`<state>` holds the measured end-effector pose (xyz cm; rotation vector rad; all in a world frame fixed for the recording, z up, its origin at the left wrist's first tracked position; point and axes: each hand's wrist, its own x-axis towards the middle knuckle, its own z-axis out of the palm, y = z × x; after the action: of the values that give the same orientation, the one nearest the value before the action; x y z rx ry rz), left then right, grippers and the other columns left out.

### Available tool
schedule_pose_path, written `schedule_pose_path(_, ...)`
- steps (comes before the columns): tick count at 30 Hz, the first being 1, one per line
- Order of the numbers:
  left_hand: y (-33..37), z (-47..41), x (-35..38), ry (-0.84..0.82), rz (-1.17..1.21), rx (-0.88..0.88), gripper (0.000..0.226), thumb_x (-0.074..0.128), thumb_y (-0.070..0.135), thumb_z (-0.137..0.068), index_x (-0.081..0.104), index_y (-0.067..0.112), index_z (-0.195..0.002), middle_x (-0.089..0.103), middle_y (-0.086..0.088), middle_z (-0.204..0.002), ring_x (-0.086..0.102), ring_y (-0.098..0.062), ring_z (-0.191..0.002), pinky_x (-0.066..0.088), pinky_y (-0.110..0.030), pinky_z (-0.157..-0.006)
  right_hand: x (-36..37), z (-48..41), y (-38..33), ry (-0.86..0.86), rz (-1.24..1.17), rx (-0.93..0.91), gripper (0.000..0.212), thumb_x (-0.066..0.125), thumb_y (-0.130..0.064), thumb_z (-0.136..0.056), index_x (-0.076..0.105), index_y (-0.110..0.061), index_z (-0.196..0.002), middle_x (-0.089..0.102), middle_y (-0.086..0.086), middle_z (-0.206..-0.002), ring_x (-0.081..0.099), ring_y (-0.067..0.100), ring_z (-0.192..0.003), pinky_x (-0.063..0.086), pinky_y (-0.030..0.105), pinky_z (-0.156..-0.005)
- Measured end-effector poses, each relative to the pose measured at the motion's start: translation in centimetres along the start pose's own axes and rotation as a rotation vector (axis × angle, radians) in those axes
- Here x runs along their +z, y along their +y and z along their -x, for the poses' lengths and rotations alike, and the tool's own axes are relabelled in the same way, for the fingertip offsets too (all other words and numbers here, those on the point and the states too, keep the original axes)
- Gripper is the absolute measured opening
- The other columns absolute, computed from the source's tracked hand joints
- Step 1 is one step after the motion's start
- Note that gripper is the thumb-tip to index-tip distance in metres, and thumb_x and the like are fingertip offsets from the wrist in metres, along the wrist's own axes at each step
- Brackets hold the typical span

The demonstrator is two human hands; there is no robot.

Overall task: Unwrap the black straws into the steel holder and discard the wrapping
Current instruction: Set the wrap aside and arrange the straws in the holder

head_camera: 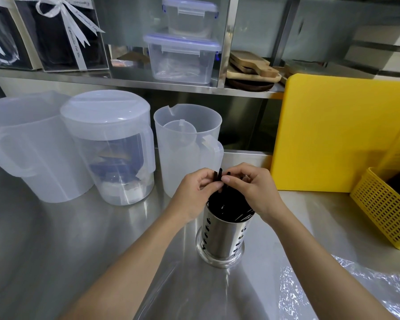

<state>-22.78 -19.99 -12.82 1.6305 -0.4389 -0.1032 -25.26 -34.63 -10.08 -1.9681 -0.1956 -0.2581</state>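
Note:
A perforated steel holder (219, 236) stands upright on the steel counter, near the middle. A bundle of black straws (225, 204) stands inside it, with the tips poking up between my fingers. My left hand (194, 192) and my right hand (254, 188) meet just above the holder's rim, both pinching the tops of the straws. Clear plastic wrapping (346, 294) lies crumpled on the counter at the lower right, and more clear film (171, 289) lies flat under my arms.
Three translucent plastic jugs (111, 146) stand behind and left of the holder. A yellow cutting board (342, 135) leans at the back right, with a yellow mesh basket (383, 211) beside it. A shelf above carries clear lidded boxes (183, 58) and wooden boards (249, 68).

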Motion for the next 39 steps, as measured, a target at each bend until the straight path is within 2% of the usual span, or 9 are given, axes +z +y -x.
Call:
schedule_pose_path(6,0.1,0.2,-0.1,0.003,0.026,-0.008,0.021,0.063,0.012,-0.083,0.067,0.032,-0.083,0.073,0.011,-0.071,0.068,-0.005,-0.077,0.05,-0.021,-0.079,0.1,0.0,0.2,0.018,0.01,0.023,0.006,0.071,-0.019,-0.077,0.067,-0.023,-0.074,0.064,-0.003,-0.077,0.055,0.001,-0.069,0.044,0.01,-0.063)
schedule_pose_path(12,1.1,0.5,-0.1,0.107,-0.242,0.108,0.04,0.074,0.027,-0.073,0.056,0.038,-0.107,0.059,0.013,-0.117,0.049,-0.001,-0.115,0.034,-0.012,-0.097,-0.3,-0.1,-1.1,0.047,0.023,-0.03,0.009,0.069,-0.021,-0.079,0.065,-0.029,-0.074,0.064,-0.011,-0.074,0.058,0.001,-0.071,0.047,0.013,-0.064)
schedule_pose_path(18,4.6,0.0,0.2,0.023,-0.241,0.203,0.02,0.069,0.016,-0.078,0.064,0.034,-0.083,0.068,0.015,-0.084,0.064,-0.003,-0.086,0.047,-0.013,-0.084,-2.3,-0.5,-5.4,0.054,-0.13,-0.222,0.019,0.067,-0.006,-0.079,0.063,-0.023,-0.072,0.067,-0.015,-0.062,0.061,0.001,-0.057,0.045,0.012,-0.055)
schedule_pose_path(21,6.0,-0.3,0.6,0.087,-0.245,0.284,0.01,0.067,0.014,-0.081,0.068,0.021,-0.087,0.07,0.005,-0.082,0.067,-0.011,-0.082,0.052,-0.024,-0.083,-3.2,-0.6,-6.6,0.101,-0.17,-0.297,0.016,0.066,-0.008,-0.081,0.062,-0.024,-0.08,0.067,-0.013,-0.065,0.061,0.003,-0.058,0.046,0.016,-0.054)
schedule_pose_path(25,8.5,-0.6,-0.1,0.263,-0.042,0.294,0.013,0.061,0.012,-0.085,0.059,0.024,-0.081,0.068,0.002,-0.076,0.069,-0.01,-0.071,0.059,-0.028,-0.073,-4.6,-0.2,-5.4,0.182,-0.068,-0.322,0.023,0.055,-0.004,-0.088,0.059,-0.024,-0.098,0.063,0.002,-0.079,0.059,0.01,-0.063,0.046,0.016,-0.059)
schedule_pose_path(30,8.9,-1.4,-1.8,0.473,0.384,-0.001,0.013,0.055,0.017,-0.09,0.059,0.009,-0.099,0.07,-0.012,-0.091,0.073,-0.025,-0.08,0.059,-0.034,-0.071,-5.6,1.3,-2.9,-0.038,0.252,-0.204,0.061,0.064,0.001,-0.081,0.049,-0.051,-0.109,0.057,-0.01,-0.088,0.057,0.007,-0.068,0.048,0.014,-0.069)
schedule_pose_path(34,7.4,-0.5,-0.4,0.312,0.66,-0.306,0.015,0.054,0.01,-0.089,0.058,0.0,-0.1,0.07,-0.014,-0.086,0.073,-0.019,-0.067,0.06,-0.029,-0.062,-4.6,2.4,-2.9,-0.056,0.101,-0.304,0.054,0.073,-0.014,-0.074,0.056,-0.048,-0.113,0.058,-0.017,-0.08,0.053,0.006,-0.07,0.047,0.019,-0.069)
schedule_pose_path(37,6.7,0.5,1.0,0.191,0.504,-0.46,0.019,0.056,0.023,-0.09,0.061,0.005,-0.091,0.07,-0.008,-0.072,0.069,-0.016,-0.06,0.056,-0.027,-0.052,-3.7,2.8,-3.8,0.066,0.017,-0.407,0.02,0.064,-0.017,-0.08,0.067,-0.028,-0.097,0.063,-0.026,-0.076,0.058,0.001,-0.069,0.044,0.013,-0.064)
schedule_pose_path(39,6.1,0.9,1.3,0.257,0.214,-0.411,0.026,0.053,0.033,-0.09,0.061,0.01,-0.082,0.068,-0.005,-0.069,0.065,-0.015,-0.058,0.048,-0.025,-0.05,-3.6,2.8,-4.4,0.254,-0.075,-0.382,0.012,0.058,-0.018,-0.084,0.063,-0.028,-0.08,0.062,-0.025,-0.064,0.054,-0.001,-0.058,0.039,0.01,-0.056)
